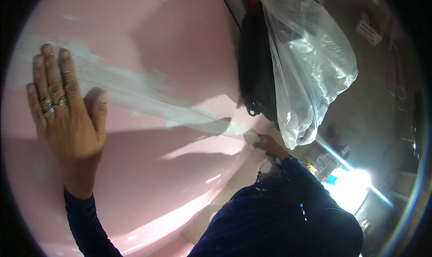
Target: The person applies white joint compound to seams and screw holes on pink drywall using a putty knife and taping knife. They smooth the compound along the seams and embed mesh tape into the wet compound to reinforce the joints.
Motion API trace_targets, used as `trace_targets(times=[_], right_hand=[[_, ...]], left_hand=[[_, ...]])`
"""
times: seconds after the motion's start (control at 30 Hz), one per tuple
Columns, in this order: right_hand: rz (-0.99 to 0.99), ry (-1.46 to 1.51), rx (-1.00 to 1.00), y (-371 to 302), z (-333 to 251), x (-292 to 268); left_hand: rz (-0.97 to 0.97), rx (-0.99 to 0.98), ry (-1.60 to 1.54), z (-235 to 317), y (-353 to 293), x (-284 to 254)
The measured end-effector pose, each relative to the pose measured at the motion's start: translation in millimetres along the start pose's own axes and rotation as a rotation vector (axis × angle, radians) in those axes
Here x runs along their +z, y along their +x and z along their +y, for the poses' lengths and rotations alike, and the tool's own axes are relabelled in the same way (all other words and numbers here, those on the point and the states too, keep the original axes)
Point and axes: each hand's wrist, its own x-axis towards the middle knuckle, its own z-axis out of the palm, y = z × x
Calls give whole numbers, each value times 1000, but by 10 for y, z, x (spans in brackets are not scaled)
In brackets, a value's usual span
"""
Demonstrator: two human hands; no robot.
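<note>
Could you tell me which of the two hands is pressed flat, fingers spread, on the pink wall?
The left hand, flat on the mesh tape's end; the right hand grips its other end.

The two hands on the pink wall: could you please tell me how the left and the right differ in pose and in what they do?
The left hand lies flat with fingers spread, pressing one end of the white mesh tape to the pink wall; the right hand is curled, pinching the tape's other end. The left hand shows rings; none can be seen on the right hand. The left hand is at the upper left, the right hand lower, near the clear plastic bag. Both wear dark blue sleeves.
</note>
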Motion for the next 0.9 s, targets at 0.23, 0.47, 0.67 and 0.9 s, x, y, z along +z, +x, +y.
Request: trace_targets(times=[0.23,0.47,0.67,0.9], right_hand=[[25,-105,-85,105,536,21],[59,-247,-15,95,990,34],[1,-479,120,-250,1719,-196],[6,-486,127,255,2196,-43]], left_hand=[[99,118,63,-80,-42,132],[-122,-11,-77,-165,-163,234],[-266,-172,-69,-140,-281,254],[-386,-341,53,-192,-346,306]])
